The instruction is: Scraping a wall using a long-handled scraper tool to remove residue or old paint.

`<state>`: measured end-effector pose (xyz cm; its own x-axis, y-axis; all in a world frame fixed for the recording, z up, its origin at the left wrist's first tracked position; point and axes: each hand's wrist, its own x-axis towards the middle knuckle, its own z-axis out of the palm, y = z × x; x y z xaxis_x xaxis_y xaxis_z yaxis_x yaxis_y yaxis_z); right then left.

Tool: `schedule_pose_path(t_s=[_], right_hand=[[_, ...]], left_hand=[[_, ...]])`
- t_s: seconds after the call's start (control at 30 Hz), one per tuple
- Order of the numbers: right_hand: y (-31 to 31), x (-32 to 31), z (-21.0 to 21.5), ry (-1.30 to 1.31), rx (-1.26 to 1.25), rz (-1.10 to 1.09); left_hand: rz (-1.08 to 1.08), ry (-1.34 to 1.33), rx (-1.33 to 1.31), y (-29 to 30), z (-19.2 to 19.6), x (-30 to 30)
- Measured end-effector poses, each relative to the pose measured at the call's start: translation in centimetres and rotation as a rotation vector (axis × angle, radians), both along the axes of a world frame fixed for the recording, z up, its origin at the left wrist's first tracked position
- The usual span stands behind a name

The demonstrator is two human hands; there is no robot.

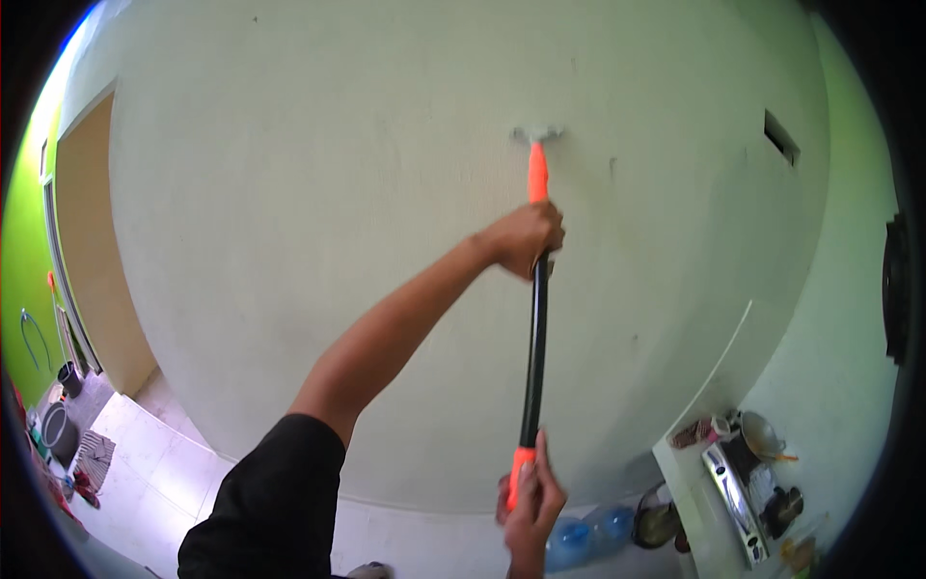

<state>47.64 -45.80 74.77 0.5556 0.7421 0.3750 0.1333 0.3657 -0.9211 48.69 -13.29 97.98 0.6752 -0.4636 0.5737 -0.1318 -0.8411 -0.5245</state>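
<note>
A long-handled scraper [536, 357] stands nearly upright in front of the pale wall [289, 241]. Its shaft is black with orange sections near both ends, and a short grey crosspiece forms its blurred head [537, 134], which looks to be against the wall. My left hand [524, 239] is wrapped round the upper shaft, just below the top orange section. Lower down, my right hand [533, 497] grips the orange end of the handle, its fingers partly stretched along it.
To the right a counter [680, 463] carries a gas stove [735, 502] and a wok [760, 434]. Blue water jugs [588, 536] stand on the floor beside it. At the left are a doorway [96, 241], a grey bucket [60, 431] and a striped mat [95, 458]. A small opening [781, 138] pierces the wall.
</note>
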Motion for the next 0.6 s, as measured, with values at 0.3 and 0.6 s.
schedule_pose_path(t_s=[0.3, 0.6], right_hand=[[-2.1, -0.1, -1.1, 0.081, 0.103, 0.059], [-0.2, -1.5, -2.2, 0.11, 0.144, 0.114]], left_hand=[[0.205, -0.004, 0.08, -2.5, -0.3, -0.8], [0.207, 0.019, 0.086, -1.2, 0.5, -2.9]])
